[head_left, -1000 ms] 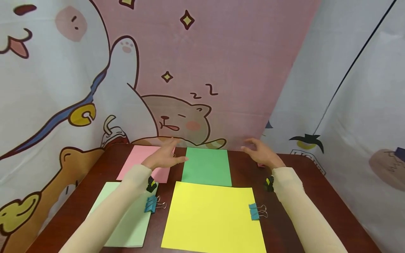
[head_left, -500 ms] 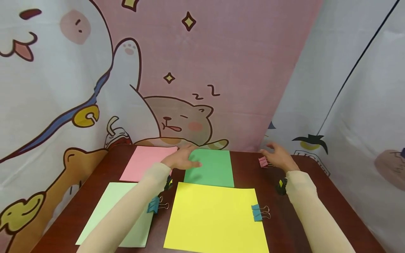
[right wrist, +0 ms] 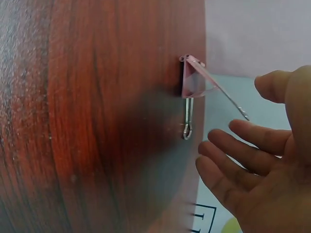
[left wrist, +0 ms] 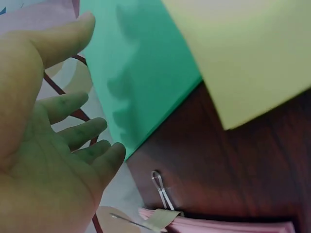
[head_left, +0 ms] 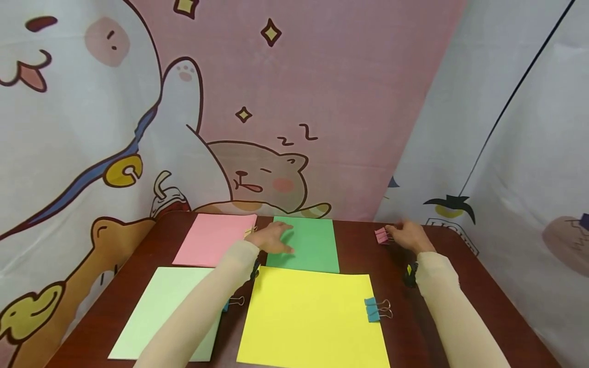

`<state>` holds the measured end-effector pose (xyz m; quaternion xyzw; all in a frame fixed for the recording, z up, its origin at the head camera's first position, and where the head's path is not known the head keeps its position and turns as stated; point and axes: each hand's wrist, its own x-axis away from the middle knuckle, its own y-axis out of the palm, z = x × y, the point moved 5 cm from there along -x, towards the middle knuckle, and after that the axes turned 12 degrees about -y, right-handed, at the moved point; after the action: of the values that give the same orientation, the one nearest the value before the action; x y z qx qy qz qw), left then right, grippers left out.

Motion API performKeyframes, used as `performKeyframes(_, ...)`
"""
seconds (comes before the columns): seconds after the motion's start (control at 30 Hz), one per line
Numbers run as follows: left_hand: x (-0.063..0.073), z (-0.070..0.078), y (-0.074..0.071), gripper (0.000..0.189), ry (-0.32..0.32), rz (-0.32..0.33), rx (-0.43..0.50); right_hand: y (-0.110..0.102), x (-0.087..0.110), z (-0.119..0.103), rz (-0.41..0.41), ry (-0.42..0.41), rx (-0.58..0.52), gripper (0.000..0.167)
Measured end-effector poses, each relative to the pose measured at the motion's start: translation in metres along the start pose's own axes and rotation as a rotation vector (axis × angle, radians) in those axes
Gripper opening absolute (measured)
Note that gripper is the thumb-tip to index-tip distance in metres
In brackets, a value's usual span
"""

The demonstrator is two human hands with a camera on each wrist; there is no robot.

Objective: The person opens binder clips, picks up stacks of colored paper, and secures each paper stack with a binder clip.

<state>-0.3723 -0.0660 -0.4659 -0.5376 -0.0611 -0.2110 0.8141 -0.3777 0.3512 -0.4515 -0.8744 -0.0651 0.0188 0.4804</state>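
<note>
My left hand [head_left: 271, 239] is spread over the left edge of a green paper stack [head_left: 313, 245], its fingers casting shadows on the sheet in the left wrist view. Beyond the stack's right side, a pink binder clip [head_left: 382, 235] lies on the table. My right hand [head_left: 411, 236] reaches in beside that clip. In the right wrist view the clip [right wrist: 192, 82] has one wire handle tilted up, its end close to the loosely bent fingertips [right wrist: 238, 127]. The thumb stands apart from the clip, and nothing is gripped.
Left of the green paper is a pink stack [head_left: 207, 240] with a gold binder clip [left wrist: 163, 219]. In front lies yellow paper [head_left: 313, 317] with a blue binder clip [head_left: 372, 309]. My left sleeve crosses a pale green stack [head_left: 152, 312]. A printed cloth [head_left: 345, 102] hangs behind the table.
My left hand has moved right, from over the pink stack to the green paper. My right hand has moved right and is now beside the pink binder clip, which it mostly hid before.
</note>
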Motion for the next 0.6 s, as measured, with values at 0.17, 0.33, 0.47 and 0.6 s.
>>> performKeyframes(0.17,-0.007,-0.004,0.008,0.083,-0.011,-0.005,-0.038,0.004,-0.007,0.002,0.007,-0.021,0.034,0.060)
performKeyframes(0.33,-0.009,-0.005,0.012,0.078,-0.013,0.006,-0.070,0.008,-0.012,0.001,0.035,-0.028,0.071,0.046)
performKeyframes(0.47,-0.004,0.000,0.012,0.075,-0.012,0.036,-0.060,0.010,-0.012,0.003,0.056,-0.010,0.090,0.044)
performKeyframes(0.6,-0.014,0.001,0.018,0.075,-0.033,0.076,-0.061,0.011,-0.013,0.006,0.077,-0.003,0.101,0.047)
